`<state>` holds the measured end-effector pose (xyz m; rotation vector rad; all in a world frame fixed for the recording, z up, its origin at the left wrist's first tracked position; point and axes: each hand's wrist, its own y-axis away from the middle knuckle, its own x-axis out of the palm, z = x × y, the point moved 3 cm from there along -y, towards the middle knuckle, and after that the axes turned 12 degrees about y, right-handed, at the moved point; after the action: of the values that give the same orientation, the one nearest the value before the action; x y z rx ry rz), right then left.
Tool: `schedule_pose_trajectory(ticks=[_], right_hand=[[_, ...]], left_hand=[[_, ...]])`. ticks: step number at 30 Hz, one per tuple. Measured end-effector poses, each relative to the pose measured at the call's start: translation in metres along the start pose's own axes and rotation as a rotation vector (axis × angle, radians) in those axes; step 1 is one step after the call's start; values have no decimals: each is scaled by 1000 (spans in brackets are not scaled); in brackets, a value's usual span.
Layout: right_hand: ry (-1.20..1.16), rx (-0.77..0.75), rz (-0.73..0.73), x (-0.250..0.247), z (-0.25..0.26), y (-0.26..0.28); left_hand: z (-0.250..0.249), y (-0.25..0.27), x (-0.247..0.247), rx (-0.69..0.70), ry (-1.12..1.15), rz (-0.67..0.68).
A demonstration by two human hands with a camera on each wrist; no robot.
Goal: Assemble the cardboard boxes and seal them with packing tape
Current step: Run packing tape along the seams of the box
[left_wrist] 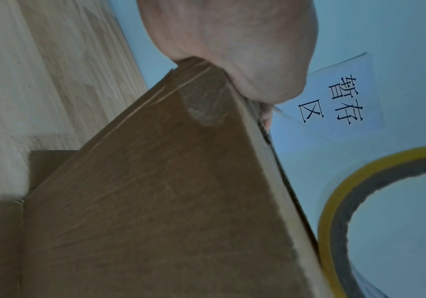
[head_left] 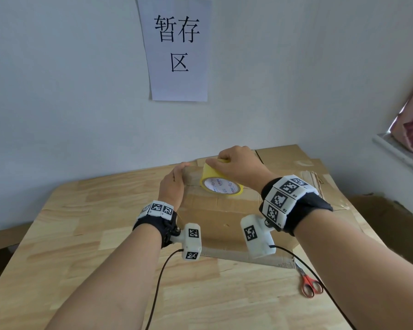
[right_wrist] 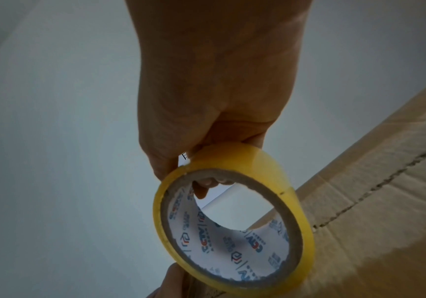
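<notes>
A brown cardboard box (head_left: 212,217) stands on the wooden table (head_left: 81,222), its top flaps meeting in a seam. My left hand (head_left: 174,179) grips the box's far left top corner, fingers curled over the far edge; the left wrist view shows the palm (left_wrist: 232,50) pressed on that corner of the box (left_wrist: 168,201). My right hand (head_left: 239,165) holds a yellow roll of packing tape (head_left: 221,188) upright on the box top near the far edge. In the right wrist view its fingers (right_wrist: 219,80) pinch the roll (right_wrist: 257,161) through the core, above the box (right_wrist: 385,201).
Red-handled scissors (head_left: 309,283) lie on the table at the right, near the box's front corner. Flattened cardboard sheets (head_left: 296,160) are stacked behind and right of the box. A paper sign (head_left: 177,48) hangs on the wall. More cardboard (head_left: 379,222) lies beside the table.
</notes>
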<state>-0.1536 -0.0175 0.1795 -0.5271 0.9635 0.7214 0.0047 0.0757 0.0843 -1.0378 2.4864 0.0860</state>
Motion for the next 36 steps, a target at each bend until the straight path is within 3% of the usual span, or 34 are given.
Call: schedule_pose_trajectory(ticks=[10,23,29,34,36], right_hand=[[63,3,31,-4,-8,-5],[50,-4,34,-3,-14,-7],[2,32,33,5,-18,-8],[-18,55,34,1,-21,-11],[-19,60,32,3,-21,-13]], left_hand=[[-4,3,2,15,-87,16],[-2,0,4,-43,47,-17],[-2,3,2,-162,250,-9],[5,12,-4,-490,912,47],[11,12,-13,-405,898,161]])
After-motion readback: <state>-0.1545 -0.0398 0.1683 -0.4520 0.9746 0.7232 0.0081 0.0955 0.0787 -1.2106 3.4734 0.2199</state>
